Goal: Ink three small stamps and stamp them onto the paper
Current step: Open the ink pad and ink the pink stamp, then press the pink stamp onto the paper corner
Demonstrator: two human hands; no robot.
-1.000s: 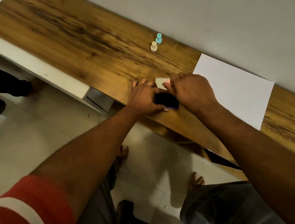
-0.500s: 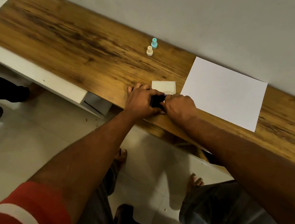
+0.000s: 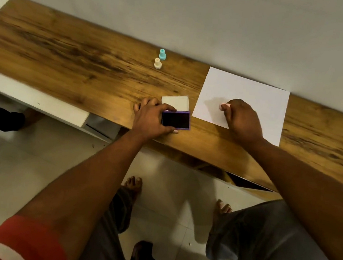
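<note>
1. Right hand (image 3: 243, 119) has left the ink pad (image 3: 176, 119) and now pinches a pink stamp (image 3: 225, 105) over the paper (image 3: 257, 93).
2. Left hand (image 3: 151, 117) still grips the pad.
3. Lid (image 3: 175, 102), two stamps (image 3: 160, 59) unmoved.

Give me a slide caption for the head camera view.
Right hand presses pink stamp onto paper; left hand steadies ink pad.
</note>
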